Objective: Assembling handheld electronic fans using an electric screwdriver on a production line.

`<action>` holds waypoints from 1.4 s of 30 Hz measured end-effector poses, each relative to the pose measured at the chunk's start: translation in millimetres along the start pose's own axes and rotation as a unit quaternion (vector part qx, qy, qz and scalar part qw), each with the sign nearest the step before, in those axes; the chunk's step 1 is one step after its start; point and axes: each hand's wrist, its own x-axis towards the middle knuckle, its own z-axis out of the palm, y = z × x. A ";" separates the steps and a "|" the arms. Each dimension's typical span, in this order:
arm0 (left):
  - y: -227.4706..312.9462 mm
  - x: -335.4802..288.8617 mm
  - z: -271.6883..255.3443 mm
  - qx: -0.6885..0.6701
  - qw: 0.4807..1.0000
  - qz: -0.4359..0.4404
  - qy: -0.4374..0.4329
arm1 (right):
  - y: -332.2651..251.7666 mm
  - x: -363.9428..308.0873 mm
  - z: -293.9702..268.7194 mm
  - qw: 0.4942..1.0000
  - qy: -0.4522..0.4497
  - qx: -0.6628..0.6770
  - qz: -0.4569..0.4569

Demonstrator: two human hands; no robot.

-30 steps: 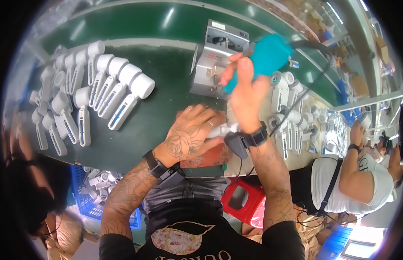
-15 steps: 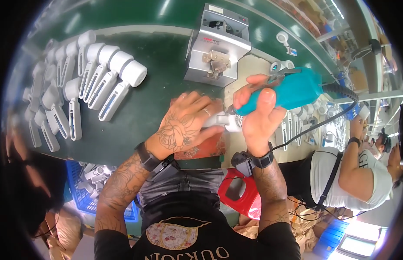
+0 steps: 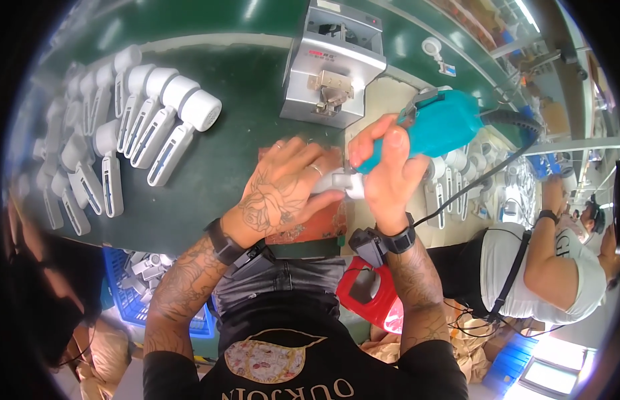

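The white plastic device I am watching is sitting between the two hands, over the right edge of a worn red mat. My left hand is closing around its left part from above, with the fingers on the far side and the thumb along the near side, so only its right portion is showing. My right hand is holding a teal power driver, its fingers wrapping the front end. The driver is slanting down to the left, and its nose is pointing at the device just beyond the left fingertips; I cannot tell whether the bit is touching. The right palm is standing just beside the device's right end and partly hiding it.

A black cord is curving from the driver's back toward the right wrist. Beyond the hands, a silver-grey machine is standing on the green surface. To the left, many white handled devices are lying in rows; more white units are lying to the right.
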 end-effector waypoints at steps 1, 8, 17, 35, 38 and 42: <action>-0.4 -0.2 0.0 0.002 1.000 0.001 0.002 | -0.6 -0.8 2.0 1.000 0.014 -0.010 0.011; -1.4 -0.7 -5.5 -0.008 1.000 0.012 -0.007 | -16.5 40.7 13.2 0.989 0.041 -0.139 -0.032; 1.2 -2.0 -6.5 -0.036 0.999 0.012 0.004 | 16.0 82.8 37.0 0.990 0.028 -0.098 -0.094; -1.5 -0.7 -6.1 -0.016 0.999 0.020 -0.019 | -22.6 -18.7 -7.4 0.998 0.062 -0.022 -0.001; -1.5 -2.3 -4.5 -0.027 0.999 0.014 -0.011 | -20.7 -20.6 -6.7 0.998 0.054 -0.014 0.003; -0.3 -2.6 -3.1 -0.026 0.999 0.010 -0.016 | -16.0 -23.7 -8.0 0.999 0.020 -0.009 0.024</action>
